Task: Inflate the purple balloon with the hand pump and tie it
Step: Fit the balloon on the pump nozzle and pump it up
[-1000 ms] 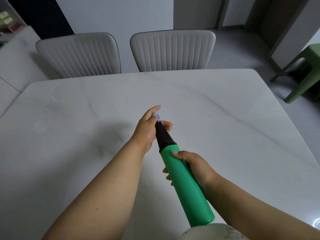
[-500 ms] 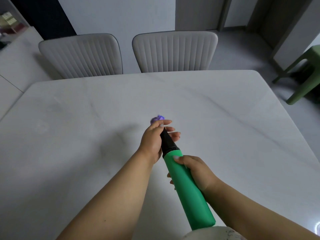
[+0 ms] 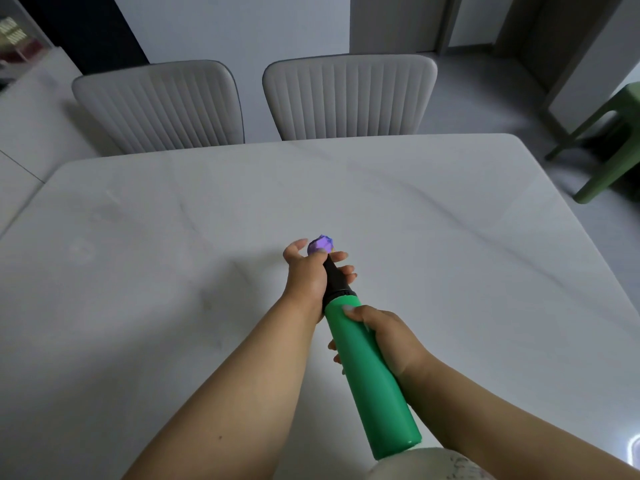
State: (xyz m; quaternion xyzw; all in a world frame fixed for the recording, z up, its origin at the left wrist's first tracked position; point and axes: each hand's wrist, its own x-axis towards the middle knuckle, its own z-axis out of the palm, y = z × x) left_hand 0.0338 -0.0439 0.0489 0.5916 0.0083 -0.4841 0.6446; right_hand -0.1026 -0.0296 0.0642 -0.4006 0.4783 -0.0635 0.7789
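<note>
A green hand pump with a black nozzle section points away from me over the white marble table. My right hand is wrapped around the upper part of the green barrel. My left hand grips the black nozzle and pinches the neck of the purple balloon onto its tip. The balloon shows as a small, crumpled purple bulb just past my left fingers. The nozzle tip itself is hidden by my fingers and the balloon.
Two grey ribbed chairs stand at the table's far edge. A green stool stands on the floor at the right. A pale rounded object sits at the bottom edge under the pump's end.
The purple balloon has swelled from a hidden sliver to a small visible bulb at the nozzle tip. The pump barrel has slid forward toward my left hand, shortening the exposed black section.
</note>
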